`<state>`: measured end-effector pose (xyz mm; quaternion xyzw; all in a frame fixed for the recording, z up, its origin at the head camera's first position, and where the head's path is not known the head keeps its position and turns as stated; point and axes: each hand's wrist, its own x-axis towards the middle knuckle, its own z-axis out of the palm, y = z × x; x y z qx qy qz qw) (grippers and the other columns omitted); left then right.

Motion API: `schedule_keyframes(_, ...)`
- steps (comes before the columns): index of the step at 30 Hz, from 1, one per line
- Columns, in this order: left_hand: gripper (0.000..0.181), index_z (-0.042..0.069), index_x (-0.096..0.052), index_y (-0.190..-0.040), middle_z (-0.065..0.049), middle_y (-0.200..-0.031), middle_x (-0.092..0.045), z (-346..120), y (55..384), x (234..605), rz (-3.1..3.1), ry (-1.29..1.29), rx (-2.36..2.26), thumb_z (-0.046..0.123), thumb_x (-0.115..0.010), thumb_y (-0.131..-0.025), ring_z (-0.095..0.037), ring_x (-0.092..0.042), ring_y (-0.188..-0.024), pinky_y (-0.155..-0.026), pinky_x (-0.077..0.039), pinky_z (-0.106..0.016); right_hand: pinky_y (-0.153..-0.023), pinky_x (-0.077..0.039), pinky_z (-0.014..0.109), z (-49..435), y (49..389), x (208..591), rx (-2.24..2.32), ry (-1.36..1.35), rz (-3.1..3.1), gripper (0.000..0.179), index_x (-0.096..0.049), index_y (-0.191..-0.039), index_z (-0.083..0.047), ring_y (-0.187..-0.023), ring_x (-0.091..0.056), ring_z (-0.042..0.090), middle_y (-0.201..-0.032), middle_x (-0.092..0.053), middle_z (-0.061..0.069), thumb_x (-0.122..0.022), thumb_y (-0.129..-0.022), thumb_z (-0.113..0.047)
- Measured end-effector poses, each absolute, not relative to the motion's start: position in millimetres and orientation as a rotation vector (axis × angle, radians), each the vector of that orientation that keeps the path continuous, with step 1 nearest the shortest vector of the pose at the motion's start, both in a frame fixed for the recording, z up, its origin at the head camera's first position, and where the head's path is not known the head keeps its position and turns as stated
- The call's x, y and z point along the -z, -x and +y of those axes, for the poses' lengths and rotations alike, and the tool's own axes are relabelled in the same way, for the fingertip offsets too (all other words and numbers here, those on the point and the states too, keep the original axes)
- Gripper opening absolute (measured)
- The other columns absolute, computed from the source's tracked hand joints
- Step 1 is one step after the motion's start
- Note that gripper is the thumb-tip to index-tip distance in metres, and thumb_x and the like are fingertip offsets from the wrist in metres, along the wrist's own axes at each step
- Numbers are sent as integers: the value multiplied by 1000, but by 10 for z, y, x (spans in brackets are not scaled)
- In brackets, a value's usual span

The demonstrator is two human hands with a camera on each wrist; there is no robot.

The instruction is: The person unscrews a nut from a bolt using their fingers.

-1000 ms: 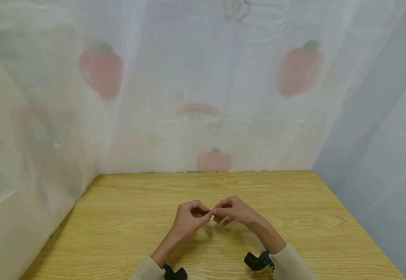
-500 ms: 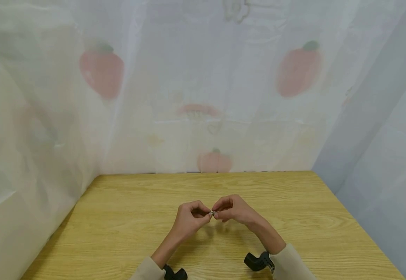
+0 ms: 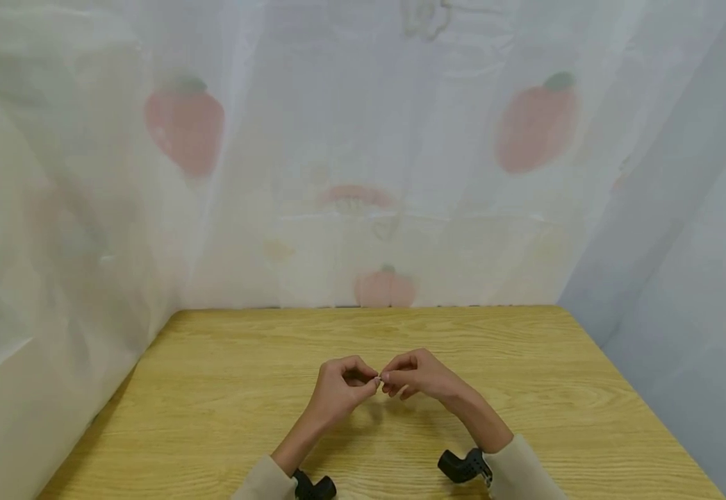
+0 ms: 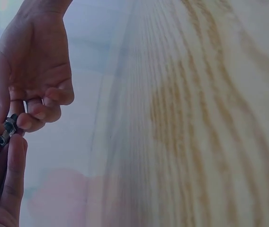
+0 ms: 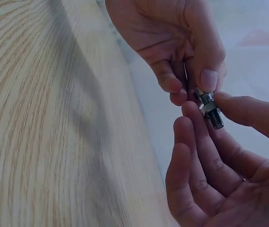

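Note:
Between both hands, above the wooden table (image 3: 262, 410), is a small metal bolt (image 5: 215, 118) with a hex nut (image 5: 207, 109) partway along its thread. My left hand (image 3: 336, 392) pinches one end of the bolt between thumb and fingers; its thumb covers part of that end in the right wrist view. With thumb and index finger, my right hand (image 3: 424, 377) pinches the bolt at the nut, its other fingers loosely bent below. A threaded tip sticks out past the nut in the right wrist view. From the left wrist, the bolt (image 4: 4, 135) shows a round end near the left fingers.
Pale curtains with faded fruit prints (image 3: 187, 128) stand behind and on both sides of the table. Black wrist mounts (image 3: 463, 467) sit below each forearm, at the beige sleeves (image 3: 522, 469).
Half a second ago the right thumb and finger were spread apart with more metal showing; now they are closed on it again, as one second ago. The left hand stays nearly still.

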<state>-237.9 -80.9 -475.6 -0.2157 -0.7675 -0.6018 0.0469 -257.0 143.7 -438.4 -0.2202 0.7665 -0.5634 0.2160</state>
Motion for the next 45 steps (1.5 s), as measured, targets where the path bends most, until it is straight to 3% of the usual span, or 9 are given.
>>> schedule_keyframes(5,3,8,-78,-93,-13,-92,-77,-808,2386,4760,-2327,671,1861,10,-79,-91,-11,-74,-77,-71,-63,-25,-84,-62,55,1432,2566,4398,1593,652,2132,28,-73,-116,3,-96,-72,33,-102,-75,22,-70,-99,-20)
schedule_keyframes(15,4,8,-78,-93,-12,-91,-77,-811,2369,4757,-2330,691,1827,12,-79,-91,-9,-73,-76,-70,-63,-26,-83,-62,48,1445,2582,4411,1607,728,2140,27,-70,-118,3,-95,-71,31,-109,-72,25,-71,-96,-11)
schedule_keyframes(23,11,5,-78,-93,-12,-91,-77,-805,2369,4736,-2347,658,1848,14,-80,-91,-10,-74,-76,-70,-64,-27,-84,-63,53,1447,2564,4374,1571,642,2149,30,-75,-116,-1,-94,-71,27,-104,-76,19,-66,-103,-26)
schedule_keyframes(32,3,8,-78,-94,-14,-93,-77,-811,2377,4735,-2340,682,1859,10,-79,-91,-11,-74,-77,-71,-64,-26,-85,-62,55,1451,2582,4387,1595,685,2156,27,-74,-116,1,-97,-71,34,-106,-75,20,-69,-100,-20)
schedule_keyframes(39,3,8,-78,-93,-13,-93,-77,-811,2373,4730,-2341,673,1857,10,-79,-91,-10,-74,-77,-71,-63,-25,-84,-62,51,1457,2582,4372,1603,730,2143,27,-71,-119,3,-96,-71,31,-114,-71,27,-71,-97,-12)
schedule_keyframes(45,3,8,-78,-93,-14,-92,-77,-806,2374,4742,-2325,676,1860,8,-79,-90,-10,-74,-76,-70,-63,-25,-83,-63,50,1456,2572,4349,1555,641,2110,31,-73,-120,-1,-96,-71,28,-108,-75,17,-68,-101,-25)
